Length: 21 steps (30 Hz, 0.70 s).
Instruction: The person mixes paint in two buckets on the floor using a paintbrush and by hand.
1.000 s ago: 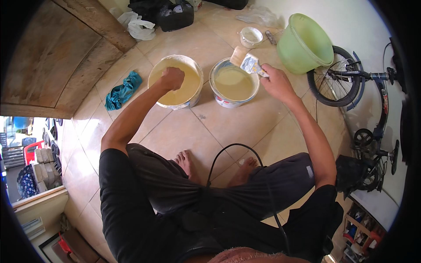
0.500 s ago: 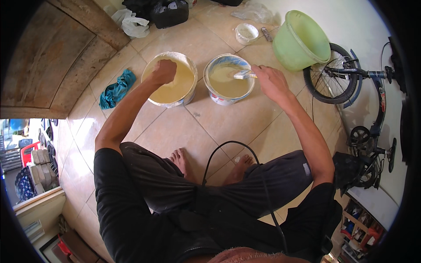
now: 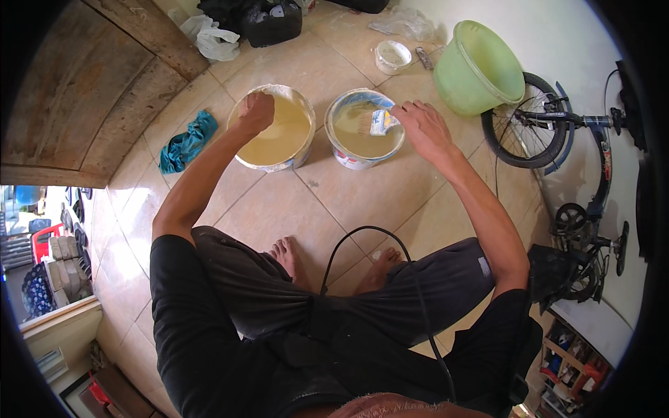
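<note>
Two buckets of pale yellowish liquid stand side by side on the tiled floor. Over the left bucket [image 3: 289,145] is my left hand [image 3: 257,113], its fingers closed; whatever they may hold is hidden. My right hand [image 3: 424,128], at the right rim of the other bucket [image 3: 352,161], grips a flat paintbrush [image 3: 382,122]. The brush's pale, wide ferrule shows above the liquid, with its bristles pointing left, inside the bucket.
A crumpled teal cloth [image 3: 187,143] lies left of the buckets. Beyond them are a small white tub [image 3: 392,57], a green bucket [image 3: 470,87], plastic bags [image 3: 212,40] and a bicycle [image 3: 529,129]. A dark cable [image 3: 362,228] loops up in front of me.
The paintbrush has turned, so its flat side and bristles now show over the liquid. My right hand has shifted slightly left. My left hand has moved a little left, toward the bucket's rim.
</note>
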{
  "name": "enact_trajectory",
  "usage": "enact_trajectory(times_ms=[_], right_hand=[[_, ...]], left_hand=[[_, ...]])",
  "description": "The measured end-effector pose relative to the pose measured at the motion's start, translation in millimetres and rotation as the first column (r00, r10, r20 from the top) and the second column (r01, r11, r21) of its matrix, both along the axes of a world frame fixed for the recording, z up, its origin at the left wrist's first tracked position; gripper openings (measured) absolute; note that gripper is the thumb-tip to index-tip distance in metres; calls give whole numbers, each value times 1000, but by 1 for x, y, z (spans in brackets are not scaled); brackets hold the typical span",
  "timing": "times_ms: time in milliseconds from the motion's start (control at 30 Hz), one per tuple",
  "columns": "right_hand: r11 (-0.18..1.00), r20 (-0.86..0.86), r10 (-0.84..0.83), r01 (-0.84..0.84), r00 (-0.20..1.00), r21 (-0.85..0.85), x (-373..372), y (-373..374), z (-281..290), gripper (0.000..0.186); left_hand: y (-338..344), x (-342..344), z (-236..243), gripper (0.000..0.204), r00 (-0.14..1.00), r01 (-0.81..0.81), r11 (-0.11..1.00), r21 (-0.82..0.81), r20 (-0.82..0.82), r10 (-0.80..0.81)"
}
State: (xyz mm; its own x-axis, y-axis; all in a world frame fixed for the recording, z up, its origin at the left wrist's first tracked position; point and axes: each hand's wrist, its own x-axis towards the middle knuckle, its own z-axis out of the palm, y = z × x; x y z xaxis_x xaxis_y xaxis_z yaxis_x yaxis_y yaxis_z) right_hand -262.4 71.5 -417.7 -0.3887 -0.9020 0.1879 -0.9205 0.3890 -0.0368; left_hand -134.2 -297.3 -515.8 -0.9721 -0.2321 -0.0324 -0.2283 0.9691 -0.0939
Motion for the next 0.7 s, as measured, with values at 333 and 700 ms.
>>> enact_trajectory(times_ms=[333,700], right_hand=[[1000,76,-12,13,997,-9,1,-1,1,25],[1000,86,-25,25,996,1,-1,5,2,25]], left_hand=[[28,4,-4,20,982,171,981,88,68,-178],[9,15,6,15,993,12,999,-40,121,-7]])
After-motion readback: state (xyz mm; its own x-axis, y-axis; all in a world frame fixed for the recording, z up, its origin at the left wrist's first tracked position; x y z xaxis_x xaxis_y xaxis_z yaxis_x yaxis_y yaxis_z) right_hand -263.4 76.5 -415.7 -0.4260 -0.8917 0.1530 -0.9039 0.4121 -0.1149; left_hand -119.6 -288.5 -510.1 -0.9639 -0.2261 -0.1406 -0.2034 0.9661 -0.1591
